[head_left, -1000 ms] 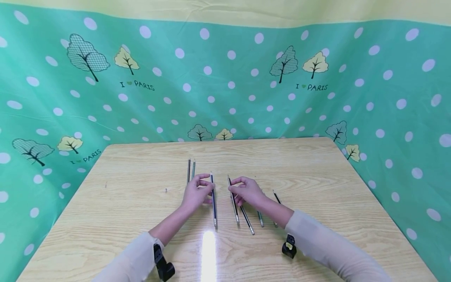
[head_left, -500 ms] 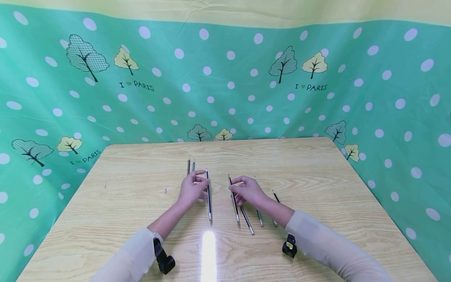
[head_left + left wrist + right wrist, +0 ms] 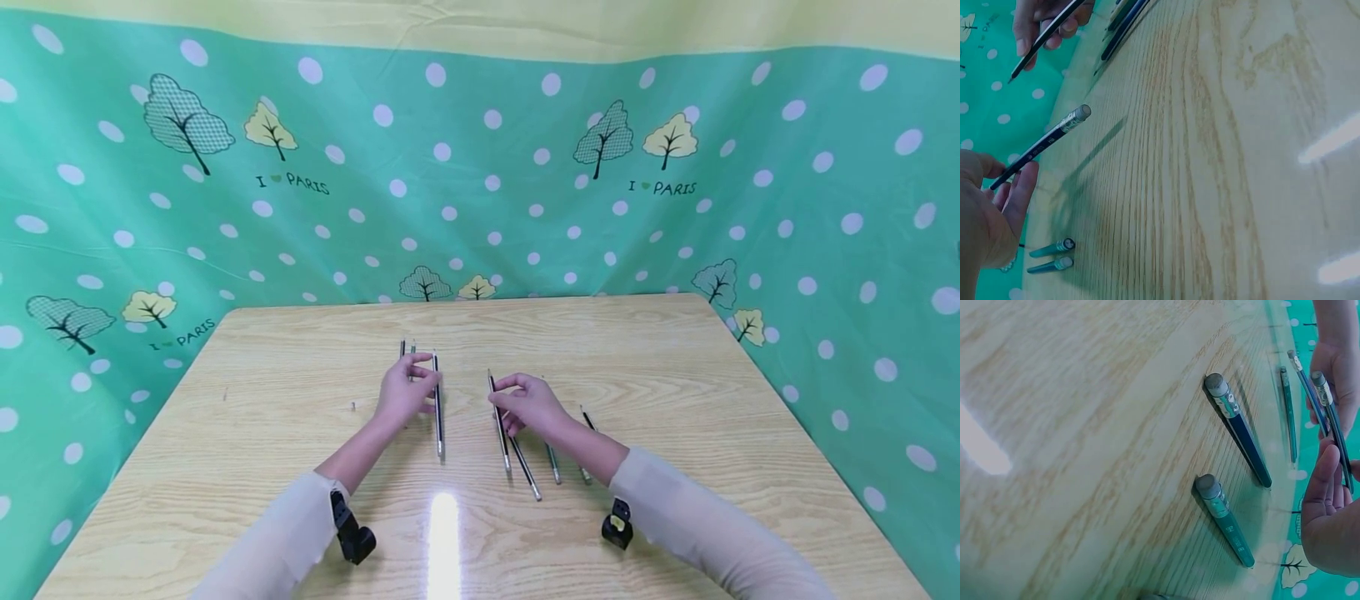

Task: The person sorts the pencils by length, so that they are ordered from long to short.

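We see the left hand (image 3: 403,393) hold the left pencil (image 3: 438,412) above the table (image 3: 637,350), fingers (image 3: 1021,194) pinched round it; its long axis runs almost straight away from us, eraser near, tip toward the curtain (image 3: 517,242). The right hand (image 3: 531,404) pinches the right pencil (image 3: 501,437), also raised, its far tip slanting slightly left.

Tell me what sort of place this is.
Likely an improvised recording spot: a wood-grain table, a cloth printed with dots and trees hanging behind it, and black wrist-worn devices.
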A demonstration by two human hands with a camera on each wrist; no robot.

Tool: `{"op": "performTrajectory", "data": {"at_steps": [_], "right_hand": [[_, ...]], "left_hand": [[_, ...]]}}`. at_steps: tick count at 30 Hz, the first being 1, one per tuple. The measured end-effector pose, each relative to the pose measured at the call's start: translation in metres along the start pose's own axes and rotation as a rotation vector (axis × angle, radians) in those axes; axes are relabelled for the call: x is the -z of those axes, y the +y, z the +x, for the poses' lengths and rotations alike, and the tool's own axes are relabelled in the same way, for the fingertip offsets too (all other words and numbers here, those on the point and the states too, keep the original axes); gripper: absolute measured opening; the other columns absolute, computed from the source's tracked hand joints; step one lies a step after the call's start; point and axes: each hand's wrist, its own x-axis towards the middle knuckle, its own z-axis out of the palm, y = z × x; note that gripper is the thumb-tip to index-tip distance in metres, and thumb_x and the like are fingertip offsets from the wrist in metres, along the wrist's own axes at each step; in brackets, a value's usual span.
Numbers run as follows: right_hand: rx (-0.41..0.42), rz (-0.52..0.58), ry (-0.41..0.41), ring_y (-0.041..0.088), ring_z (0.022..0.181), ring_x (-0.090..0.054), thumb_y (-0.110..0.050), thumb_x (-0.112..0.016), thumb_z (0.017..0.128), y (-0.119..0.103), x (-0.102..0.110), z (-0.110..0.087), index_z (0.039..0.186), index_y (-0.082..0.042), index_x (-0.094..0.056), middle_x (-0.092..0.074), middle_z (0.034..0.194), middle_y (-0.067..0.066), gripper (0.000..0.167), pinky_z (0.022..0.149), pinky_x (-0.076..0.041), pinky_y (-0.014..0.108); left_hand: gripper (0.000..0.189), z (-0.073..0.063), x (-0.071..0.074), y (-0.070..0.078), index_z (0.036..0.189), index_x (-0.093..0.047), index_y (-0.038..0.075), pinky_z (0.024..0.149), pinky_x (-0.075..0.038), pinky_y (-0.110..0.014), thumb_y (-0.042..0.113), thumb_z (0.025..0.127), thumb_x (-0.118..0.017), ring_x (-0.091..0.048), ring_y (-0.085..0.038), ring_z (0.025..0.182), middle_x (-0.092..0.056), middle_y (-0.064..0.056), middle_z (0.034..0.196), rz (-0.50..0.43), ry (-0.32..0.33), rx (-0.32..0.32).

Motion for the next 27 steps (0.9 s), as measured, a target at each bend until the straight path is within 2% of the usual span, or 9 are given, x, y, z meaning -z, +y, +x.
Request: {"op": "performTrajectory", "data": {"at_steps": [12,19,27], "right_hand": [[-0.006,0.001,0.029,0.012,0.048,-0.055,-0.012,-0.063,0.087,0.004,-0.002,0.000,0.114,-0.001,-0.055,-0.060,0.066,0.002,0.030,0.044,-0.050,0.021],[0.003,0.018,0.006,0.011,0.049,-0.055,-0.014,-0.064,0.088,0.005,-0.001,-0.001,0.116,0.000,-0.053,-0.059,0.066,0.001,0.033,0.045,-0.049,0.020],[0.006,0.024,-0.008,0.010,0.049,-0.055,-0.015,-0.064,0.088,0.005,-0.002,-0.001,0.117,0.001,-0.051,-0.059,0.066,0.000,0.036,0.045,-0.049,0.020]], "left_hand": [[0.045,0.021,0.008,0.000,0.131,-0.049,0.011,0.062,-0.061,-0.035,0.015,0.088,-0.062,-0.063,-0.017,0.071,-0.055,-0.013,0.107,0.057,0.006,0.008],[0.043,0.031,0.010,-0.001,0.129,-0.050,0.011,0.060,-0.061,-0.035,0.014,0.088,-0.062,-0.062,-0.016,0.069,-0.056,-0.012,0.105,0.058,0.026,0.023],[0.042,0.042,0.014,-0.004,0.129,-0.050,0.011,0.061,-0.061,-0.034,0.015,0.089,-0.061,-0.060,-0.015,0.068,-0.056,-0.010,0.101,0.114,0.037,0.016]]}}
